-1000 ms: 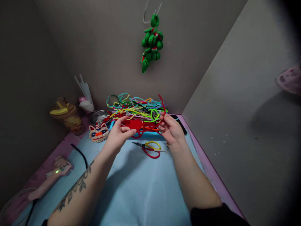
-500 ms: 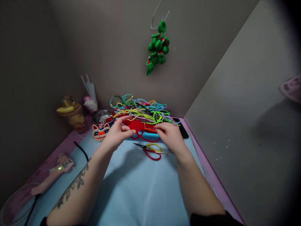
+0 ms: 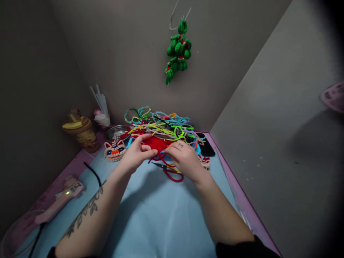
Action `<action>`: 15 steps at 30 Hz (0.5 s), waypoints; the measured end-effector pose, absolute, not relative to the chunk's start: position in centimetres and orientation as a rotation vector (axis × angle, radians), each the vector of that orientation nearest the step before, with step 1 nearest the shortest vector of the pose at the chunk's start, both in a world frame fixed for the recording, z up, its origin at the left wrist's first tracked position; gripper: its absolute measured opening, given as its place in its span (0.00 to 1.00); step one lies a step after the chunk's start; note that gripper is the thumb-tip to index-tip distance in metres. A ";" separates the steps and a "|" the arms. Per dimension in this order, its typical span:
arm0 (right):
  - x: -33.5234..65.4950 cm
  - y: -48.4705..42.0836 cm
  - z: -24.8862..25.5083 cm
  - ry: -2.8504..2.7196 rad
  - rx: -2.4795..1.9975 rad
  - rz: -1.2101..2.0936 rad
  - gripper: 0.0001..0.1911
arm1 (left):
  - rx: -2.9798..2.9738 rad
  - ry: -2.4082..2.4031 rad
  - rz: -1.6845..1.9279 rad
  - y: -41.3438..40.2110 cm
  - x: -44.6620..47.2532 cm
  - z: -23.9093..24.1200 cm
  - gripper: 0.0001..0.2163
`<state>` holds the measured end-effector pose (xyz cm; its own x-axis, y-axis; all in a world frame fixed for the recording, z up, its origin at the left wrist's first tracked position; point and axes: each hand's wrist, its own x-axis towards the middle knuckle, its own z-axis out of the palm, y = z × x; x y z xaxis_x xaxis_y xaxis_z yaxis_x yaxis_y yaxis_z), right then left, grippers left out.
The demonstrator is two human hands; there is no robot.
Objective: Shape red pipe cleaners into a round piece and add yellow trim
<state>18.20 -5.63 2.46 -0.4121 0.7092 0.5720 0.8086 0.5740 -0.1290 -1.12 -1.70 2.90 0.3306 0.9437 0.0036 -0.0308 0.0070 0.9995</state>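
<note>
My left hand [image 3: 139,154] grips a fuzzy red piece [image 3: 156,144] between thumb and fingers, above the front of the table. Loose red strands hang under it. Against the right edge of that piece, the fingers of my right hand [image 3: 182,157] are pinched together on a red strand, though the fingertips partly hide it. Scissors [image 3: 173,176] with red and yellow handles lie below my hands, partly covered by the right one. Behind the red piece is a heap of colourful fuzzy strands [image 3: 166,125] in a blue tray [image 3: 198,148].
At left stand a metal bowl [image 3: 116,132], a beige cat-faced ornament [image 3: 115,150], a lidded cup [image 3: 83,134] and a pink glue gun [image 3: 60,204] with a green light. A dark phone [image 3: 207,147] lies at right. A green ornament [image 3: 178,52] hangs on the wall.
My right hand has moved left, in to the red piece, drawing its strand along. A second small ornament now shows to its right. My left hand keeps its hold.
</note>
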 end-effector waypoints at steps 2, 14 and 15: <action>17.9 -5.7 2.4 -2.237 -1.149 -0.228 0.12 | 1.301 0.914 0.943 -1.8 -1.0 2.9 0.34; 18.4 -5.7 2.7 -1.730 -0.954 -0.049 0.12 | 1.112 0.902 1.120 -1.4 -1.0 2.8 0.37; 18.5 -5.7 2.9 -1.616 -0.971 -0.086 0.11 | 1.083 0.901 1.145 -1.3 -1.1 2.8 0.38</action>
<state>18.53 -5.75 2.89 0.0360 0.5342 0.8446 0.6210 0.6502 -0.4377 -1.08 -1.26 2.79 0.1998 0.9797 -0.0141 -0.2440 0.0637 0.9677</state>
